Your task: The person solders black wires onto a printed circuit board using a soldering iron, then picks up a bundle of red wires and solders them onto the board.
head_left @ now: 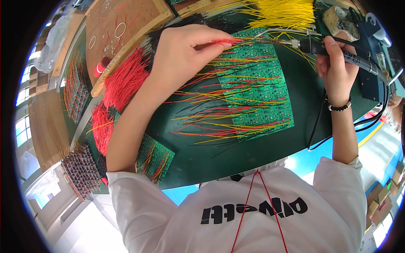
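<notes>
The tray (147, 19) apparently holds wire scraps (135, 18); your left hand (185, 48) pinches red wires (239, 40), your right hand (338, 69) grips a soldering iron (311, 46).

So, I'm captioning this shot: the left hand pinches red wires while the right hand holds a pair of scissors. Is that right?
Not quite: the head view shows the right hand holding a soldering iron, not scissors. The left hand does pinch red wires.

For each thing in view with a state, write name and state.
Left hand: pinching red wires
Right hand: closed around soldering iron
Soldering iron: held, tip pointing left
Large green board: flat, wires across it
Yellow wire pile: lying loose
Red wire pile: heaped, unheld
</notes>
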